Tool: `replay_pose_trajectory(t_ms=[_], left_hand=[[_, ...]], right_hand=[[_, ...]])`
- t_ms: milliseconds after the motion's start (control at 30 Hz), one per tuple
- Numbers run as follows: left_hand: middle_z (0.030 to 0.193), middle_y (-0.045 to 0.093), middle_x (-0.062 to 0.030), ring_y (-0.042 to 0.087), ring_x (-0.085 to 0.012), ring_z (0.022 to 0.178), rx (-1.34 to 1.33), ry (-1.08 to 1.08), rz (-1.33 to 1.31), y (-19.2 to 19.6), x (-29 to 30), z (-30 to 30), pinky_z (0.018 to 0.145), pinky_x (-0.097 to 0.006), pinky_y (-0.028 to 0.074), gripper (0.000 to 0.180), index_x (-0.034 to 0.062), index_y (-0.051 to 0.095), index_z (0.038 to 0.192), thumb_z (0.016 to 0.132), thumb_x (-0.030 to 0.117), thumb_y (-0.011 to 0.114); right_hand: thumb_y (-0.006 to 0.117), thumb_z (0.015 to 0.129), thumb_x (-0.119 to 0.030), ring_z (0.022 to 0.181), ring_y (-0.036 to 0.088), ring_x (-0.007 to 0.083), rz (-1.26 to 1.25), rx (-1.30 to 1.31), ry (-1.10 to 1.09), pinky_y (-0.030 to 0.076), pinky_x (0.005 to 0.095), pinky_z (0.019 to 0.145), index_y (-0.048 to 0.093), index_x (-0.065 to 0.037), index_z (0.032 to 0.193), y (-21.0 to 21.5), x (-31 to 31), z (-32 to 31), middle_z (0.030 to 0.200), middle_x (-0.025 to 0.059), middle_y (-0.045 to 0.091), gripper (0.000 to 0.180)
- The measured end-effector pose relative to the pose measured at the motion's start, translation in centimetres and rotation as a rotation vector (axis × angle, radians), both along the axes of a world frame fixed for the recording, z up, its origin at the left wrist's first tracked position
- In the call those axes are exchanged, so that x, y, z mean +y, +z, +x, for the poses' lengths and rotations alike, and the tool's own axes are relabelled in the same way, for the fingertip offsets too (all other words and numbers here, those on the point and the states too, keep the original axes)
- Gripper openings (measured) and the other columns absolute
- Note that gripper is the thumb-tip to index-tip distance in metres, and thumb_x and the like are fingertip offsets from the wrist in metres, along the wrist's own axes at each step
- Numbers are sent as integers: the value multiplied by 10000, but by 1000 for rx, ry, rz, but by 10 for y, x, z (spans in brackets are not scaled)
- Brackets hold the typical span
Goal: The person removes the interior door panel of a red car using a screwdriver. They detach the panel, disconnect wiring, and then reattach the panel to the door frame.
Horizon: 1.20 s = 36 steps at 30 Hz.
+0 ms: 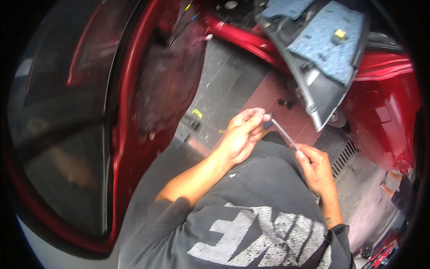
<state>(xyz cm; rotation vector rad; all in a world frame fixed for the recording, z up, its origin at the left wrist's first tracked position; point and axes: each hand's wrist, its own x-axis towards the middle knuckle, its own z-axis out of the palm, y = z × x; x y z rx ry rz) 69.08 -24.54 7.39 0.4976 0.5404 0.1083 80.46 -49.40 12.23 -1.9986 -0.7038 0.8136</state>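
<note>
My right hand (pixel 316 166) is closed around one end of a thin metal-shafted tool (pixel 284 130), held aslant in front of my body. Its far end points up and left to the fingertips of my left hand (pixel 245 132). Those fingers are pinched together at a small dark piece (pixel 270 116) at the tool's tip; its kind is too small to make out. The tool's rear end is hidden inside my right fist.
At left stands an open red car door (pixel 127 103) with a dark window. Beyond my hands, a detached dark trim panel with blue padding (pixel 331 40) juts over the tiled floor (pixel 228 67). A red body panel (pixel 380 116) is at right. Another person (pixel 401 193) is at the right edge.
</note>
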Motion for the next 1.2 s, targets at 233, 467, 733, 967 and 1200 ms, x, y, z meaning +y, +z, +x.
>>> replay_pose_trajectory(t_ms=[233,467,733,967,1200], left_hand=[[1165,734,-51,459,-58,728,-207,-57,170,43,48,132,643,-235,402,136,70,714,1215,1114,156,683],[1151,731,-52,462,-57,722,-222,-187,130,62,58,203,645,-236,406,183,67,683,1246,1112,190,695],[1158,728,-58,458,-65,731,-152,-494,214,59,68,284,646,-235,409,197,64,681,1227,1089,195,729],[1029,718,20,431,-14,664,-74,-398,515,17,205,432,578,-193,374,157,112,670,1236,1103,192,696],[1148,804,43,514,-12,690,137,-345,709,-42,363,535,587,-206,361,359,156,726,1358,1025,255,817]], right_hand=[[676,1075,-192,1030,793,382,165,25,-59,619,412,914,771,19,1283,36,31,94,1168,238,799,311],[662,1091,-186,999,796,361,198,67,-224,614,395,886,756,30,1302,41,40,123,1147,245,797,316],[696,1074,-186,902,778,330,196,-97,-566,599,391,819,757,28,1281,41,46,117,1082,219,792,303],[826,971,-290,900,751,337,-211,-542,-1020,588,409,805,768,0,1220,46,50,183,1059,190,766,386],[907,841,-500,1041,784,397,-603,-400,-1015,598,506,885,758,-62,1259,50,110,320,1113,200,807,624]])
